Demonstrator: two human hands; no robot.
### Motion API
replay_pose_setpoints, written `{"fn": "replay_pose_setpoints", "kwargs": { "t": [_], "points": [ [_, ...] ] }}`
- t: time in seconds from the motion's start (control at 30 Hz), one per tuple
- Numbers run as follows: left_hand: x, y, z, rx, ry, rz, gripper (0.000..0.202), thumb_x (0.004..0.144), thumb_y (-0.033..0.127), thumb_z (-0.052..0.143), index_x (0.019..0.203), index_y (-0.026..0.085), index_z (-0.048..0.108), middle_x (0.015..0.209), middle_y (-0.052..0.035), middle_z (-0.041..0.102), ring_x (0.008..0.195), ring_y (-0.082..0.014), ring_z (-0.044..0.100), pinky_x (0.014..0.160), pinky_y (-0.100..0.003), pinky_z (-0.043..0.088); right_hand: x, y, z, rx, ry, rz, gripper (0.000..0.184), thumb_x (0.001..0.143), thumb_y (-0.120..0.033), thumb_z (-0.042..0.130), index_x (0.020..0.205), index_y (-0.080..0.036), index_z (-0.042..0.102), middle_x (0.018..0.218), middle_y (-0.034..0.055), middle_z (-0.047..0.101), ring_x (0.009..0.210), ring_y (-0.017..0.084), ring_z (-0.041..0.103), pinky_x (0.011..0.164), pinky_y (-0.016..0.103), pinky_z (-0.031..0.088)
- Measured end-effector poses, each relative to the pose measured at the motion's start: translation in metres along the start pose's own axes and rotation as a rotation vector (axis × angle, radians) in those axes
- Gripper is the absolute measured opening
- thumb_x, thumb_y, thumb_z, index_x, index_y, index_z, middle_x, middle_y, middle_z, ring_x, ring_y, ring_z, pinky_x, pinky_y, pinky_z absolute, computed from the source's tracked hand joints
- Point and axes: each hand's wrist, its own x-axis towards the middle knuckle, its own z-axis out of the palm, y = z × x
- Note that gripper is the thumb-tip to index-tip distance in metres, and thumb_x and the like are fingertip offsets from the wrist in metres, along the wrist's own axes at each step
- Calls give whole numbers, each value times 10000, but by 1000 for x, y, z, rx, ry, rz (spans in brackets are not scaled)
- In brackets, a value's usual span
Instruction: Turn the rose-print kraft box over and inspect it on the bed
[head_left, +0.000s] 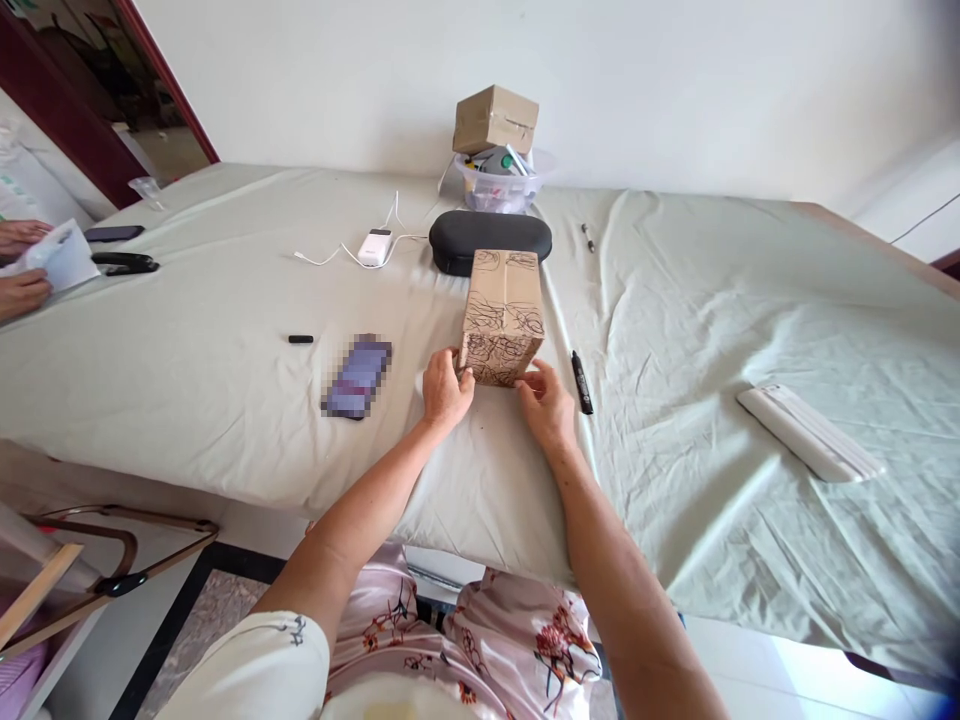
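Note:
A brown cardboard box (504,318) with black scribbled lines on its top and near side stands on the cloth-covered table in front of me. My left hand (447,390) grips its lower left near corner, thumb on the near face. On the opposite corner, my right hand (547,402) holds the box with its fingers bent against the lower edge. A black marker (581,382), its cap off, lies just right of my right hand. The small black cap (301,339) rests farther left. Between the cap and my left hand is a phone (358,377) with a blurred screen.
Behind the box lie a black oblong case (491,240) and a plastic basket (499,190) topped by another carton (495,118). A white power bank (374,247) with a cable is left of them. A white slab-like object (810,433) lies right. Another person's hands (22,290) hold paper at far left.

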Motion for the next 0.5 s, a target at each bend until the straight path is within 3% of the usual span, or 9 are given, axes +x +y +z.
{"fn": "replay_pose_setpoints", "kwargs": {
  "t": [0.13, 0.27, 0.4, 0.5],
  "points": [
    [2, -2, 0, -26, 7, -45, 291, 894, 128, 670, 1143, 213, 545, 1167, -130, 690, 1156, -296, 682, 1065, -453, 566, -4, -9, -1, -137, -140, 7, 387, 858, -424, 579, 1150, -200, 699, 975, 108, 790, 920, 273, 754, 935, 476, 612],
    [5, -3, -4, -62, -17, -87, 264, 931, 170, 657, 1167, 199, 542, 1164, -137, 717, 1117, -295, 719, 1031, -453, 593, -7, -18, -3, -96, -162, 6, 320, 879, -491, 591, 1016, -212, 664, 875, 76, 757, 795, 232, 703, 826, 393, 590],
    [4, -2, -7, -197, -42, -118, 352, 1049, 346, 574, 1358, 193, 503, 1270, -160, 737, 1199, -294, 731, 1068, -462, 587, -10, -25, -6, -65, -225, -38, 303, 905, -508, 609, 899, -208, 656, 781, 49, 706, 693, 187, 629, 719, 335, 534],
    [4, -2, -9, -272, -26, -109, 544, 1107, 551, 441, 1512, 189, 422, 1447, -196, 679, 1338, -294, 686, 1144, -469, 555, -15, -30, -3, -35, -346, -185, 280, 950, -445, 601, 964, -192, 720, 888, 73, 752, 764, 186, 671, 756, 332, 554]
  ]
}}
